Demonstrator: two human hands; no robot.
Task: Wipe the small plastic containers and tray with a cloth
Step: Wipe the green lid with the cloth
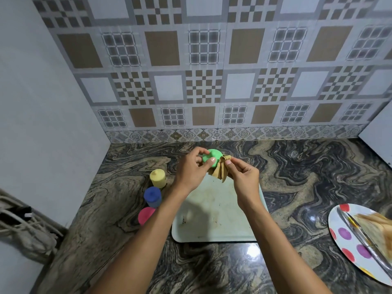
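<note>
1. Nearest to me, on the swirled stone countertop (212,268), the pale tray (218,230) is lying flat and showing a few dark smudges, with both my forearms reaching out above it.
2. Off to the right, well apart from the tray, a dotted plate (347,236) is sitting at the frame's edge.
3. Left of the tray, three small containers are standing in a row running away from me: a pink container (146,215), a blue container (152,196), then a yellow container (158,178).
4. Over the tray's far edge, my left hand (192,169) is gripping the green container (212,158), thumb and fingers curling round it.
5. Just beside it, my right hand (244,175) is pinching the tan cloth (220,171) between thumb and fingertips. The cloth is touching the green container's right side and hanging down in folds.
6. Beyond my hands, the patterned tile wall (203,85) is rising from the counter's back edge.
</note>
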